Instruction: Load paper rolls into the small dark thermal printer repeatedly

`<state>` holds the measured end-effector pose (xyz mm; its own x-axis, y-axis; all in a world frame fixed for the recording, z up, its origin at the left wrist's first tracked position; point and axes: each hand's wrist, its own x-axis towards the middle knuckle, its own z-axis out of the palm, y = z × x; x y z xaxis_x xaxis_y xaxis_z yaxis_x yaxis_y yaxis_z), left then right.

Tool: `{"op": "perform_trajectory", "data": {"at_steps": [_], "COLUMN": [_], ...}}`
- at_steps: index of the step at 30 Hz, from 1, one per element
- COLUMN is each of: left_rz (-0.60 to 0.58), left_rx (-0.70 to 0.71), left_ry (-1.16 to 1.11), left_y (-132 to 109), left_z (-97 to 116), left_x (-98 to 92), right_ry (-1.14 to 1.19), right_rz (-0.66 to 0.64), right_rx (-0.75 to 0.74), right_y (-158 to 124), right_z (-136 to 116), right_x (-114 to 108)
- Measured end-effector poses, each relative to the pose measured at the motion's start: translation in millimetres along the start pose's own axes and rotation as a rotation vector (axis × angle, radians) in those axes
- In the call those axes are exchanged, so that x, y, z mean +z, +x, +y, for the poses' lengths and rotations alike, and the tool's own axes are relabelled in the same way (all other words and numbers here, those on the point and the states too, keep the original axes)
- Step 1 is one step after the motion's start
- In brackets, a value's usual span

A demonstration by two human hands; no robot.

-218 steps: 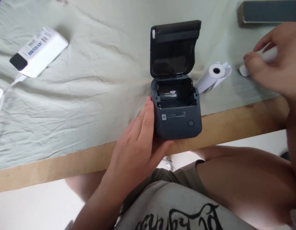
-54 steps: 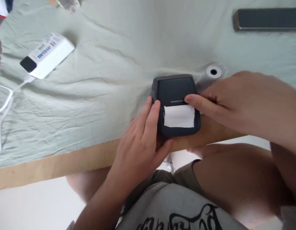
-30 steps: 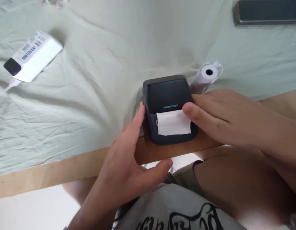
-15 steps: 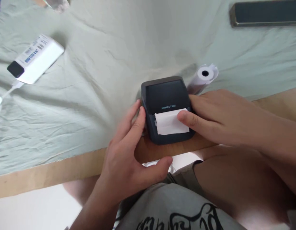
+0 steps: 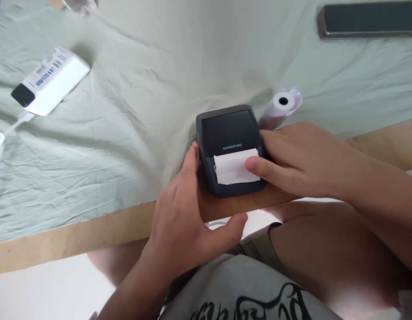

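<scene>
Printer (image 5: 228, 126): dark, lid down, and we have it right at the table's front edge, partly over the cloth (image 5: 142, 106), partly over the bare wood (image 5: 109, 229).
Paper strip (image 5: 231, 170): white, out from the lid's front edge, lying across the printer's front, just below the lettering.
Left hand (image 5: 181, 222): wide open, we see, fingertips at the printer's left side, thumb spread well apart, nothing clasped.
Right hand (image 5: 294, 155): thumb on the paper strip, fingers at the printer's right side; their tips are hidden, so we can't tell how far it closes or whether it grips.
Paper roll (image 5: 274, 114): just beyond the right hand, near the printer, end facing us.
White device (image 5: 64, 84): far left, cable (image 5: 17, 121) attached.
Dark case (image 5: 369, 20): upper right.
</scene>
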<state>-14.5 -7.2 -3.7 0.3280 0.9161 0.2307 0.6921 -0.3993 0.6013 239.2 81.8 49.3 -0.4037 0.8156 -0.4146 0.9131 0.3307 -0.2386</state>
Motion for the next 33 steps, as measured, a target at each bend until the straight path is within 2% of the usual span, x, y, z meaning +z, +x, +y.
{"op": "perform_trajectory", "data": {"at_steps": [4, 7, 10, 16, 19, 23, 25, 27, 30, 33], "left_rz": [0.004, 0.029, 0.056, 0.106, 0.073, 0.028, 0.021, 0.018, 0.034, 0.049], "left_rx": [-0.063, -0.092, -0.053, -0.009, 0.014, 0.011, 0.006, 0.009, 0.049, 0.076], "left_ry": [-0.018, -0.045, -0.078, -0.123, -0.084, 0.007, 0.032, 0.045, 0.055, 0.063], "left_y": [5.1, 8.1, 9.3, 6.7, 6.1, 6.1, 6.2, 6.6, 7.5, 7.8], "left_z": [5.4, 8.3, 5.7, -3.7, -0.3, 9.1, 11.9, 12.6, 11.4, 10.7], "left_x": [-0.7, 1.9, 5.8, 10.3, 9.9, 7.3, 5.8, 4.7, 4.2, 6.3], "right_ry": [0.011, 0.031, 0.085, 0.148, 0.139, 0.264, 0.276, 0.190, -0.013, -0.161], "right_rz": [-0.013, 0.050, 0.112, 0.121, 0.298, 0.563, 0.648, 0.690, 0.641, 0.407], "right_rx": [-0.016, -0.024, -0.023, 0.087, 0.113, -0.010, -0.047, -0.013, 0.127, 0.184], "right_y": [-0.4, -1.2, -2.4, -8.6, -12.3, -14.2, -13.9, -12.2, -4.7, 6.8], "right_z": [0.0, 2.2, 5.1, 2.1, -4.3, -11.8, -13.9, -16.1, -22.2, -29.8], "right_x": [-1.3, 2.3, 5.3, -4.7, -10.9, -14.7, -17.2, -20.9, -27.1, -32.2]}}
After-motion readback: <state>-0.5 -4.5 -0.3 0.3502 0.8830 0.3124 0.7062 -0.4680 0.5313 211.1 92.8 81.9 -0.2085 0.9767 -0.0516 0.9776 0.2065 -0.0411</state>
